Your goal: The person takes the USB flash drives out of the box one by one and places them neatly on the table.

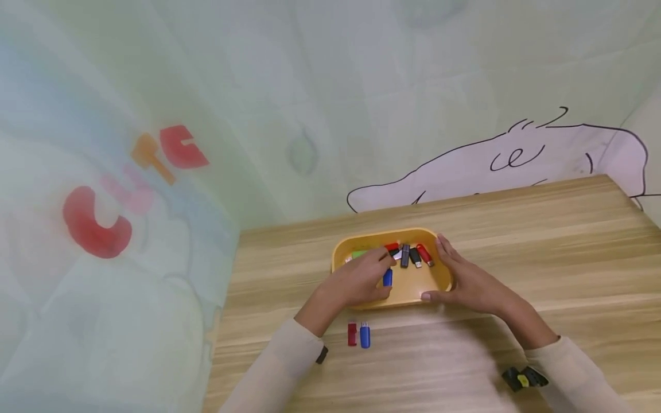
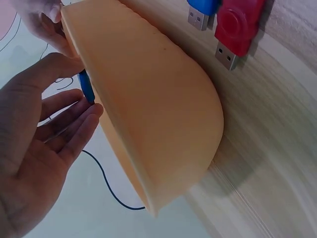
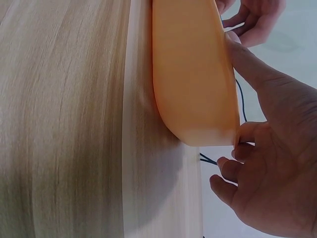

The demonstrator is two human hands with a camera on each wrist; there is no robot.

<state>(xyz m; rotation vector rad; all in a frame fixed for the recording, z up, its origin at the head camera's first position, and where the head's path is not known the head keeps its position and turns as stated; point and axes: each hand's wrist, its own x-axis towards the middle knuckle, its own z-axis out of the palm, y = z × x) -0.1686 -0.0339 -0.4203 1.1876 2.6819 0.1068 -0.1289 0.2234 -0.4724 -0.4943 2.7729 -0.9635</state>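
An orange-yellow plastic tray [image 1: 413,287] stands on the table with several USB sticks inside. My left hand [image 1: 358,278] reaches over its near side and pinches a blue USB stick [image 2: 86,87] between thumb and fingers at the rim. On the tray's right end, my right hand [image 1: 472,287] grips the rim, thumb on the near side and fingers round the far corner. Inside lie a red USB stick [image 1: 425,255], a black one [image 1: 415,257], a dark grey one [image 1: 405,256] and a green piece [image 1: 358,253]; the left hand hides part of the contents.
In front of the tray, a red USB stick [image 1: 352,334] and a second blue USB stick [image 1: 365,335] lie side by side on the wooden table [image 1: 563,246]. A printed curtain [image 1: 310,115] hangs behind the table and along its left side.
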